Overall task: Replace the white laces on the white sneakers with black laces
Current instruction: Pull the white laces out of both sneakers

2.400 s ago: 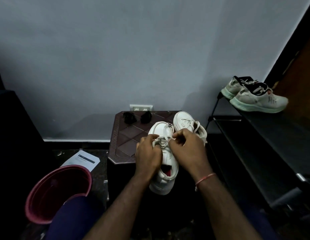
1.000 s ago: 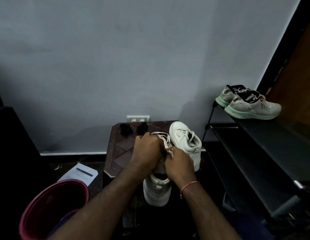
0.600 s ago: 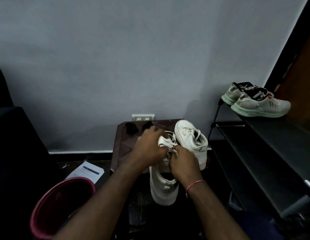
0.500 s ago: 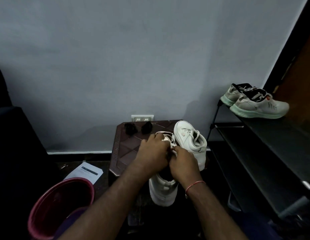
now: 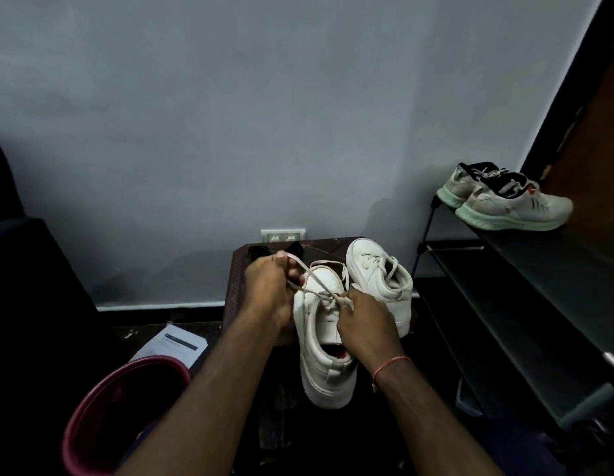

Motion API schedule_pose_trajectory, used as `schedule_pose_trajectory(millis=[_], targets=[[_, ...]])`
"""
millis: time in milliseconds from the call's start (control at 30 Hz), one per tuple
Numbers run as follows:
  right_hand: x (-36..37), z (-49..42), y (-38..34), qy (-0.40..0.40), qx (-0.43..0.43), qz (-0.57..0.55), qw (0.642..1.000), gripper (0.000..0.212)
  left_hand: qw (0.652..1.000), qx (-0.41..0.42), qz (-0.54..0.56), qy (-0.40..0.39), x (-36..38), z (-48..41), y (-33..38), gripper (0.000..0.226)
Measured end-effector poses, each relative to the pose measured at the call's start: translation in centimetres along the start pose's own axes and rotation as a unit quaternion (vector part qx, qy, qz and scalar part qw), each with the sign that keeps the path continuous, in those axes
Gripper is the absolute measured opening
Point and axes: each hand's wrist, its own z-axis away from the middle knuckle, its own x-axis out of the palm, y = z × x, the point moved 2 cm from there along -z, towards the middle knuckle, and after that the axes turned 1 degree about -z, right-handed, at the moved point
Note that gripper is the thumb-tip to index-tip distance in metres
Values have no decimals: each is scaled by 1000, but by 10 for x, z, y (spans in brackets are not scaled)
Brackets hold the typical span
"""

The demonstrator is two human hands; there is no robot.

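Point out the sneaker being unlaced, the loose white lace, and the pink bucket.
near white sneaker (image 5: 324,376), head view, heel side wall.
white lace (image 5: 312,277), head view, taut strand between the hands.
pink bucket (image 5: 92,403), head view, left rim.

Print on the paper sheet (image 5: 177,341) is unreadable.

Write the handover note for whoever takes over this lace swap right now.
Left hand: shut on a pulled-out stretch of white lace, drawn up and left.
Right hand: pinching the same lace at the near sneaker eyelets.
Near sneaker overhangs the brown stool; second sneaker stands beside it, still laced white.
Black laces: two dark bundles at the stool's back edge, untouched.
Done: near sneaker partly unlaced.
Left: finish unlacing, strip the second, thread black laces into both.
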Motion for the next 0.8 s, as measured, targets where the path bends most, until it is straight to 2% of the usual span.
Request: schedule_pose_trajectory(millis=[67, 100, 133, 200, 233, 267, 300, 367, 433, 533, 667, 800], targets=[[1, 0, -1, 6, -6, 8, 1000, 24, 982, 50, -177, -46, -2, -3, 2, 20], [1, 0, -1, 8, -11, 12, 1000, 23, 947, 106, -297, -69, -2, -2, 0, 12], [0, 0, -1, 10, -13, 15, 1000, 23, 891, 150, -416, -99, -2, -1, -4, 13], [0, 0, -3, 7, -13, 18, 1000, 22, 747, 196, -615, -158, 2, 3, -13, 33], [0, 0, -3, 2, -12, 19, 1000, 22, 691, 211, -673, -161, 6, 5, -18, 32], [0, 0, -3, -3, -11, 19, 1000, 23, 648, 237, -708, -151, 10, 9, -19, 27], [1, 0, -3, -7, -9, 17, 1000, 25, 613, 261, -732, -139, 13, 11, -21, 24], [0, 0, -3, -15, -8, 16, 1000, 27, 570, 295, -756, -129, 17, 13, -26, 27], [-2, 0, -3, -22, -10, 17, 1000, 26, 538, 317, -768, -140, 20, 13, -32, 30], [-3, 0, -5, -28, -17, 24, 999, 25, 515, 339, -772, -153, 23, 14, -32, 24], [-5, 2, -6, -23, -16, 20, 999, 22, 532, 342, -764, -129, 20, 15, -31, 16], [-8, 4, -8, -20, -16, 17, 1000, 19, 506, 330, -786, -131, 20, 14, -34, 17]])
